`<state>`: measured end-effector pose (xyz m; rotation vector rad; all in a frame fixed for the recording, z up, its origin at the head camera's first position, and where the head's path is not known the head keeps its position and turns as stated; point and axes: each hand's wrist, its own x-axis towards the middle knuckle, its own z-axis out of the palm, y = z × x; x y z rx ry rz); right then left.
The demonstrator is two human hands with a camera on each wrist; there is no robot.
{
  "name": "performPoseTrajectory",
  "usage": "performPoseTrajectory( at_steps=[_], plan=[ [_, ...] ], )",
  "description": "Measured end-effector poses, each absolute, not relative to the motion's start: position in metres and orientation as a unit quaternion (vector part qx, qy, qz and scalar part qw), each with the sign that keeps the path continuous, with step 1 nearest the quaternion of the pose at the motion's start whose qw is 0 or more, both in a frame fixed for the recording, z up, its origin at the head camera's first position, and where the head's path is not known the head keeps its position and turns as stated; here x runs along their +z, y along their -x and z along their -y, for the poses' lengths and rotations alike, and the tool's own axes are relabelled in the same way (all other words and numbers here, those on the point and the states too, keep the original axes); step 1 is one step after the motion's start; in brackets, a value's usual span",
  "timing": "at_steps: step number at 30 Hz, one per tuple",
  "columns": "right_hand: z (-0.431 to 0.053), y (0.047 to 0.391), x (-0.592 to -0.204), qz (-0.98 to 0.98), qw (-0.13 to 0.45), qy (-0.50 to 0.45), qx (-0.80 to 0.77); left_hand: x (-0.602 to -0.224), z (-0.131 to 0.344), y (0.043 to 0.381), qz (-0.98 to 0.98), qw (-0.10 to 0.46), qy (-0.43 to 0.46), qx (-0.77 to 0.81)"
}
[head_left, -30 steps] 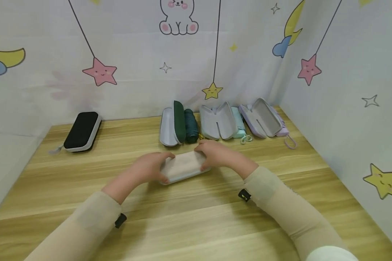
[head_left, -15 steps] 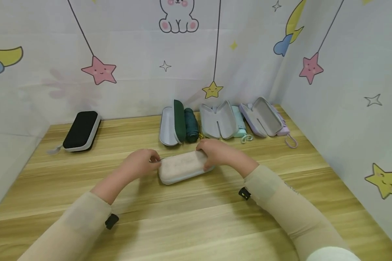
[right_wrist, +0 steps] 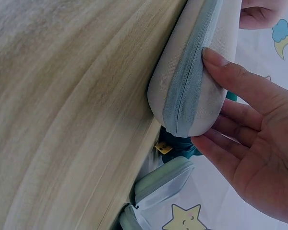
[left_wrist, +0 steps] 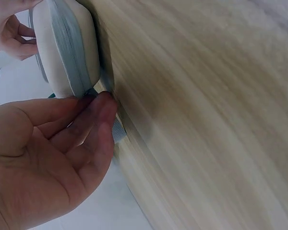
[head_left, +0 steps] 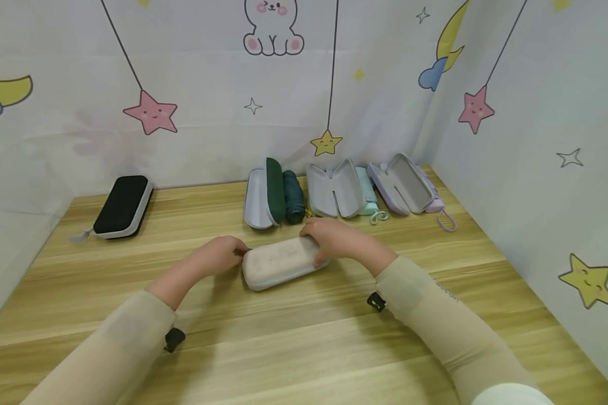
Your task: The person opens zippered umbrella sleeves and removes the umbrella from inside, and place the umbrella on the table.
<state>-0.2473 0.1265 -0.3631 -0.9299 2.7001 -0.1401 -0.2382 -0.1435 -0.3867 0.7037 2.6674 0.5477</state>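
A closed beige zippered case (head_left: 281,262) with a pale blue-grey zipper band lies on the wooden table in front of me. At its left end my left hand (head_left: 218,256) pinches the zipper pull, which the fingertips mostly cover. In the left wrist view a ribbed grey strap (left_wrist: 119,131) shows beyond those fingers, close to the zipper band (left_wrist: 73,52). My right hand (head_left: 332,239) grips the right end of the case, thumb on the near side and fingers on the far side. The right wrist view shows that thumb (right_wrist: 221,62) against the zipper's edge.
A black case (head_left: 123,207) with a grey strap stands at the back left. Behind my hands are an open green case (head_left: 266,194), a folded dark green umbrella (head_left: 293,197), an open pale case (head_left: 336,191), a mint umbrella (head_left: 367,191) and an open lilac case (head_left: 402,183).
My left hand has gone from holding the left end of the case to pinching at its zipper end. My right hand keeps its grip, and the case has barely shifted.
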Motion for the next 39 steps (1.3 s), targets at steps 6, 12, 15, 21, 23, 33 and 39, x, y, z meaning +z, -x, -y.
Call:
performPoseTrajectory(
  at_steps=[6, 12, 15, 21, 23, 33, 39],
  plan=[
    [-0.127, 0.247, -0.365, -0.934, 0.137, 0.326, -0.046, -0.391, 0.145, 0.244, -0.922, 0.191, -0.249, 0.228],
    [-0.128, 0.247, -0.366, -0.931, 0.137, 0.334, -0.050, -0.396, 0.145, 0.251, -0.910, 0.200, -0.281, 0.230],
    [-0.129, 0.248, -0.366, -0.930, 0.137, 0.338, -0.051, -0.397, 0.147, 0.253, -0.905, 0.208, -0.289, 0.234],
    [-0.128, 0.248, -0.366, -0.927, 0.137, 0.345, -0.049, -0.399, 0.150, 0.254, -0.901, 0.234, -0.278, 0.238],
    [-0.128, 0.247, -0.366, -0.927, 0.136, 0.345, -0.051, -0.399, 0.150, 0.253, -0.902, 0.236, -0.275, 0.235],
    [-0.129, 0.243, -0.363, -0.930, 0.139, 0.337, -0.046, -0.394, 0.153, 0.242, -0.895, 0.275, -0.249, 0.247],
    [-0.135, 0.240, -0.363, -0.933, 0.145, 0.328, -0.037, -0.391, 0.153, 0.236, -0.904, 0.259, -0.256, 0.224]
  ],
)
